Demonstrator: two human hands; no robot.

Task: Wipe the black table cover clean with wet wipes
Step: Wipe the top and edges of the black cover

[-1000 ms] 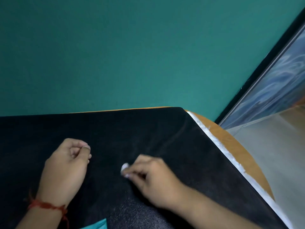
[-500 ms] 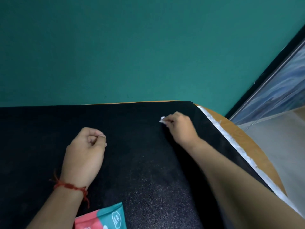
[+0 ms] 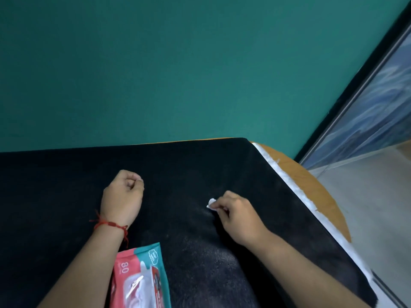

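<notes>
The left hand (image 3: 122, 196), a red thread bracelet (image 3: 109, 224) at its wrist, rested on the black table cover (image 3: 200, 165) with fingers clenched into a fist, grasping nothing visible. Just right of that forearm lay the wet wipes pack (image 3: 140, 278), flat on the cover, its long axis running away from the person and its teal end pointing to the gap between the hands. Further right, the right hand (image 3: 238, 216) pinched a small bunched wet wipe (image 3: 211, 204) against the cover, the white wad poking leftward from the fingertips. The wooden table (image 3: 311, 187) showed beyond the cover's right edge.
</notes>
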